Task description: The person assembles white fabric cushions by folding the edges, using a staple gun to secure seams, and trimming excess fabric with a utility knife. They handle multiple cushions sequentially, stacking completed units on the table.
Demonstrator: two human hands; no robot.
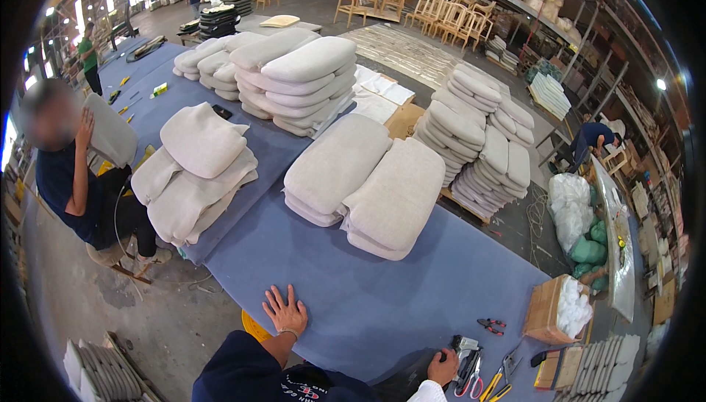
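Observation:
My left hand [287,315] lies flat on the blue-covered table [368,306] near its front edge, fingers spread, holding nothing. At the lower right, my right hand [441,370] is closed round the black handle of a staple gun [465,344], whose silver head points away from me; part of the grip is hidden. Beside it lie red-handled scissors [474,383], yellow-handled tools [494,393] and red-and-black pliers [493,325]. Two low stacks of light grey padded cushions, a left one [334,163] and a right one [397,200], rest mid-table, beyond both hands.
Grey fabric pieces [198,174] and a tall cushion stack [294,78] stand farther left. A seated person [66,174] holds a cushion at the left. More cushion stacks [493,137] stand beyond the table. A cardboard box [548,314] with white filling sits at the right corner.

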